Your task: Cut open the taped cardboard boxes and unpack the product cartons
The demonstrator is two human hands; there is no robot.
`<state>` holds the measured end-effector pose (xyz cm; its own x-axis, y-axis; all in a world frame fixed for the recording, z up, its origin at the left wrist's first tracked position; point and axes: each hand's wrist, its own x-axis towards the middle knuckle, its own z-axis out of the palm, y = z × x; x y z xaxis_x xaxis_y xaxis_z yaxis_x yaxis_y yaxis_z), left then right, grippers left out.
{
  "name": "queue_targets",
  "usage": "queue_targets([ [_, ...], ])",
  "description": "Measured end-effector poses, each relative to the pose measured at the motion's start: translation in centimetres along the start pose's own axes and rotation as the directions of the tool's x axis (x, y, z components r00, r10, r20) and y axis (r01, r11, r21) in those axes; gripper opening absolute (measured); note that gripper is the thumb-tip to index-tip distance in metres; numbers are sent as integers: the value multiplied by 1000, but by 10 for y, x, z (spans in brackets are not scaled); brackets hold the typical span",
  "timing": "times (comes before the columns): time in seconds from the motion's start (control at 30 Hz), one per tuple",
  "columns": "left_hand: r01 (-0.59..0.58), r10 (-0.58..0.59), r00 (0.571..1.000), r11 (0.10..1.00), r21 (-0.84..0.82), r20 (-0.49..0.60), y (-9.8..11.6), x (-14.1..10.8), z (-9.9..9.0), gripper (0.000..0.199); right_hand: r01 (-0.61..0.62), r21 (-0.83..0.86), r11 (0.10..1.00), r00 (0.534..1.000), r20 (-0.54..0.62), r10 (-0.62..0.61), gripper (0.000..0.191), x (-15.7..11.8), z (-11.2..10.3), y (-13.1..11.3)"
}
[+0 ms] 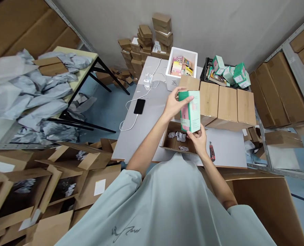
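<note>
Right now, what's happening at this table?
A person holds a green and white product box in both hands: the left hand is at its upper part, the right hand at its lower end. Below it on the table sits an open cardboard carton with crumpled paper inside. A red and black cutter lies to the right, a phone on a cable to the left. Closed brown boxes stand in a row behind.

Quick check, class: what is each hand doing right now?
Left hand: closed on the green and white box, at its upper part.
Right hand: closed on the same box, at its bottom edge.
</note>
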<state>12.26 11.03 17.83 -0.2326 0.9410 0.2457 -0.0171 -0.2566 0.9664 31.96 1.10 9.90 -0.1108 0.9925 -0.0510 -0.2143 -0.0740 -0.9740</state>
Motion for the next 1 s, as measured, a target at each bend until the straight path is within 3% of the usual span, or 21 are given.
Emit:
queue_targets([
  [0.1,143,-131,988,976,-162,86,-1,2,-14,73,-59,69,996,997,55,56,90,-3,-7,-8],
  [0.27,379,-286,912,859,-343,293,-11,-6,-28,80,-260,208,943,945,254,205,62,-11,-17,-16],
  [0.53,373,-233,913,808,-456,334,-25,-20,-26,85,-431,297,852,864,408,295,63,-12,-25,-2],
  [0.67,386,-292,919,805,-450,267,-38,-23,-24,77,-508,302,806,813,477,334,71,-11,-27,-4],
  [0.73,377,-307,925,804,-459,222,-41,-23,-24,76,-451,273,850,847,432,310,74,-12,-27,-7],
  [0.87,364,-301,931,820,-442,208,-34,-25,-25,79,-160,106,981,973,183,139,81,-13,-25,-12],
  [1.0,352,-296,933,866,-355,203,-21,-27,-24,76,-107,-4,994,991,84,107,86,-13,-23,-11],
])
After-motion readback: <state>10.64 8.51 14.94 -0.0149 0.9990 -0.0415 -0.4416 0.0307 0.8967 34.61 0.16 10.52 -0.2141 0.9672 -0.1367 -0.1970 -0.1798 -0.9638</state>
